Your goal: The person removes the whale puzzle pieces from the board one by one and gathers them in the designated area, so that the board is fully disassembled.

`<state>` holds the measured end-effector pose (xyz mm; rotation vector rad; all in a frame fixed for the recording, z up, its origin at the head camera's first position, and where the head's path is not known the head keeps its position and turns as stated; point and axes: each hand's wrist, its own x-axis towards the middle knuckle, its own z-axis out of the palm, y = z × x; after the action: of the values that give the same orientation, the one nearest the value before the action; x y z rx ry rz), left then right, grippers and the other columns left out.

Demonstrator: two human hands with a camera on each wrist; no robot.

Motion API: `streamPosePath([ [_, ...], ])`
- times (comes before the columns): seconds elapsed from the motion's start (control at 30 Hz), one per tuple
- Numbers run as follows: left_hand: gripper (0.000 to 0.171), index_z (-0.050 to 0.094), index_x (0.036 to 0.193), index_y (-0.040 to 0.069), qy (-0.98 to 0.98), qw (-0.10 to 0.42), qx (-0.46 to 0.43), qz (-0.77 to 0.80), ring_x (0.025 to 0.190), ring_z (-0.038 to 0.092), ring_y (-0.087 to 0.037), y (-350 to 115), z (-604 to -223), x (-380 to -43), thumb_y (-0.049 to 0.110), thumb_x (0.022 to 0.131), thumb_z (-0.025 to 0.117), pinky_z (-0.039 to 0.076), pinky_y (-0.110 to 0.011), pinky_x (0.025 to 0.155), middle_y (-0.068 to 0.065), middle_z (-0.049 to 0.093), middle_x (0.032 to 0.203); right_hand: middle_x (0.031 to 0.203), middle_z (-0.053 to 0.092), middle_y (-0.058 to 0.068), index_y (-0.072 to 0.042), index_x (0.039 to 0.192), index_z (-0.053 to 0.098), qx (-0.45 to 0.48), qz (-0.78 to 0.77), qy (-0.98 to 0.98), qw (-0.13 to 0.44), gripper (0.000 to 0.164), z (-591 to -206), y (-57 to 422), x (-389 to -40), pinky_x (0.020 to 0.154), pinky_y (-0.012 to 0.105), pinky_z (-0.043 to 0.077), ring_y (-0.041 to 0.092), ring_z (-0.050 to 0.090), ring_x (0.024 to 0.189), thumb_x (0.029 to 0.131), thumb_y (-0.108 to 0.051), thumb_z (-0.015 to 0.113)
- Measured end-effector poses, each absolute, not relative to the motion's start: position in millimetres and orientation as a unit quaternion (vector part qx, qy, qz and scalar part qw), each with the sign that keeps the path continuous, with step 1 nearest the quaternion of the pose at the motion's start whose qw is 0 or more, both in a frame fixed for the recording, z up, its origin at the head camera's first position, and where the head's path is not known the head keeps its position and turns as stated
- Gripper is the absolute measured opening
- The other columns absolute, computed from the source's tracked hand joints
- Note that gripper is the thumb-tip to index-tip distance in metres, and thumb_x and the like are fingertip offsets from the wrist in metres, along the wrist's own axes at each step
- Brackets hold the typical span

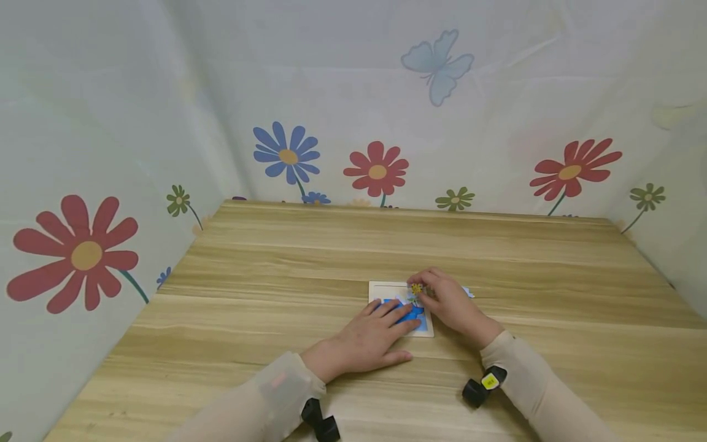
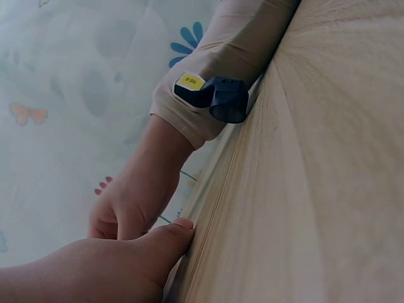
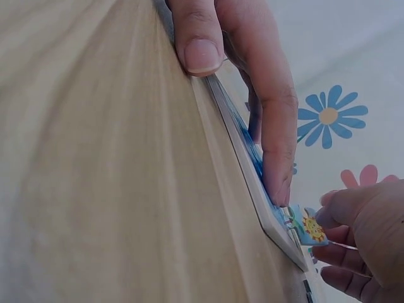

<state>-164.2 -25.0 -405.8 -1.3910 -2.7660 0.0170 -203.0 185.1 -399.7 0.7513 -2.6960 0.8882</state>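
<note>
Two hands: one bracing, one placing, as far as I can judge from my remote seat.
Left hand [image 1: 371,339]: nothing gripped; fingers straight and spread across the picture tray [image 1: 381,288], thumb out past its near edge. I'd press lightly and evenly so nothing skates.
Right hand [image 1: 450,301]: pinching the yellow-flower piece between thumb and fingers.
Flower piece [image 3: 312,228]: at the tray's far right corner, tipped up. Can't tell if it's touching the tray.
Tray: flat on the worktop [image 1: 276,264], between the left and right edges, well in from the far edge.
Piece angle: honestly the main thing imo. I'd turn it to match its gap (fingers hide that from me), lower one side, then flatten it with a fingertip. Forcing it tilted could pop its neighbours.
Blue scrap [image 1: 469,293]: peeking out beyond the right hand, mostly hidden, maybe another piece. I'd ignore it for now.
</note>
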Motion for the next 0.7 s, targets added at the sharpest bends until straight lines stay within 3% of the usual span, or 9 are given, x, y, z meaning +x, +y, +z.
streamPosePath([
  [0.4, 0.060, 0.035, 0.149, 0.028, -0.895, 0.015, -0.445, 0.008, 0.145, 0.030, -0.024, -25, -404, -165, 0.059, 0.097, 0.037, 0.030, -0.049, 0.115, -0.001, 0.034, 0.156, 0.097, 0.066, 0.009, -0.006, 0.097, 0.070, 0.226, 0.337, -0.907, 0.113, 0.017, -398, 186, -207, 0.069, 0.027, 0.051, 0.015, 0.060, 0.078, 0.086, 0.005, 0.062],
  [0.7, 0.061, 0.034, 0.150, 0.029, -0.894, 0.012, -0.447, 0.007, 0.146, 0.029, -0.025, -25, -404, -163, 0.060, 0.097, 0.036, 0.030, -0.049, 0.115, -0.001, 0.033, 0.157, 0.102, 0.069, 0.015, 0.000, 0.103, 0.068, 0.192, 0.378, -0.903, 0.071, 0.016, -387, 190, -206, 0.078, 0.034, 0.054, 0.024, 0.065, 0.090, 0.090, 0.003, 0.059],
])
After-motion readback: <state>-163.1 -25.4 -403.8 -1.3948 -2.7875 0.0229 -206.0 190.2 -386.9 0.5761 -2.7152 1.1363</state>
